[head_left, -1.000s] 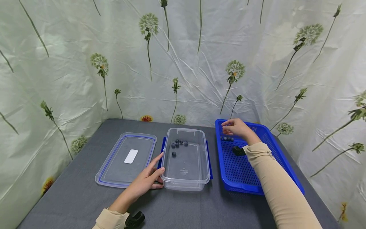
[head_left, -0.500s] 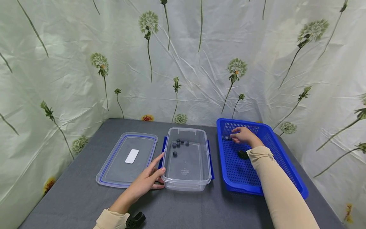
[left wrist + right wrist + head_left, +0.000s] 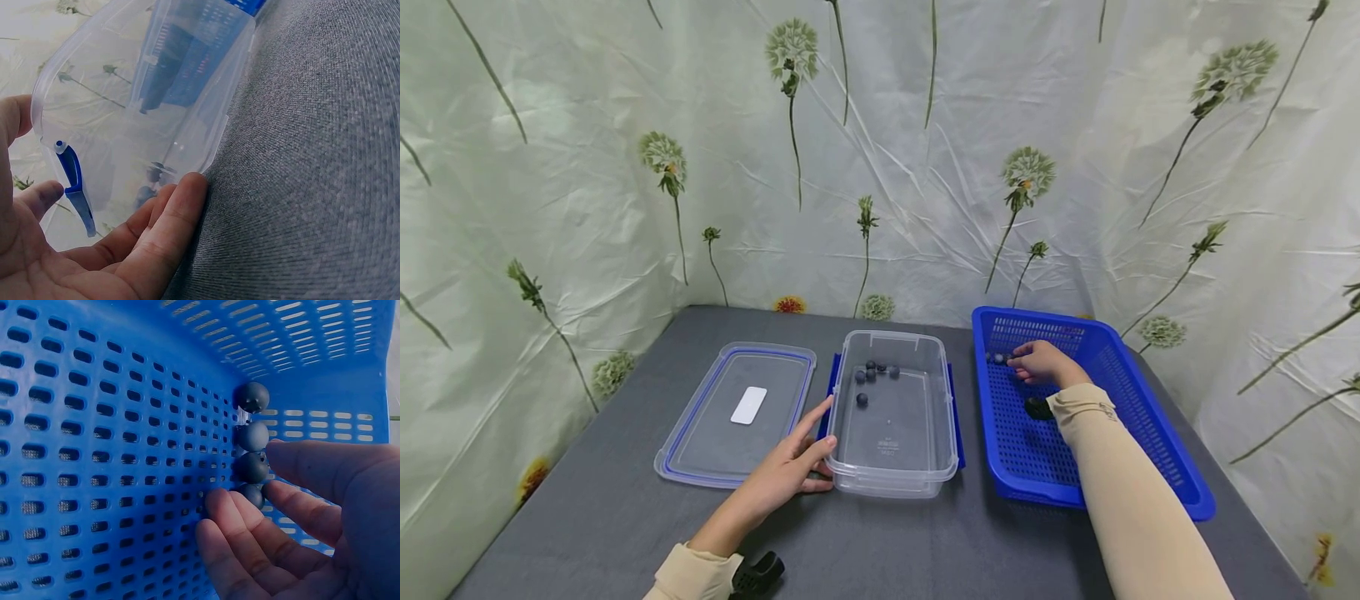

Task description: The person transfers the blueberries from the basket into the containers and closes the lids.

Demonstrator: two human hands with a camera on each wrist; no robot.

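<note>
My left hand (image 3: 782,471) rests against the near left side of a clear plastic container (image 3: 891,485), its fingers fairly straight. In the left wrist view, fingertips (image 3: 189,187) touch the container's lower wall beside a blue clip (image 3: 74,175). Several blueberries (image 3: 862,400) lie inside, mostly toward the back. Down in a blue plastic basket (image 3: 1033,493) on the right is my right hand (image 3: 1043,364). A row of several blueberries (image 3: 253,399) sits along the basket's wall in the right wrist view. Thumb and fingers reach around the lower berries, touching or nearly touching them; no firm pinch shows.
Left of the container, a clear lid (image 3: 700,433) with a blue seal and a white label (image 3: 749,405) lies flat on the grey tabletop (image 3: 865,550). A flower-print curtain (image 3: 925,208) hangs behind the table. The basket's raised rim surrounds the right hand.
My right hand has come down from above the back of the basket to the berries inside. The left hand stays at the container. The head view has shifted slightly.
</note>
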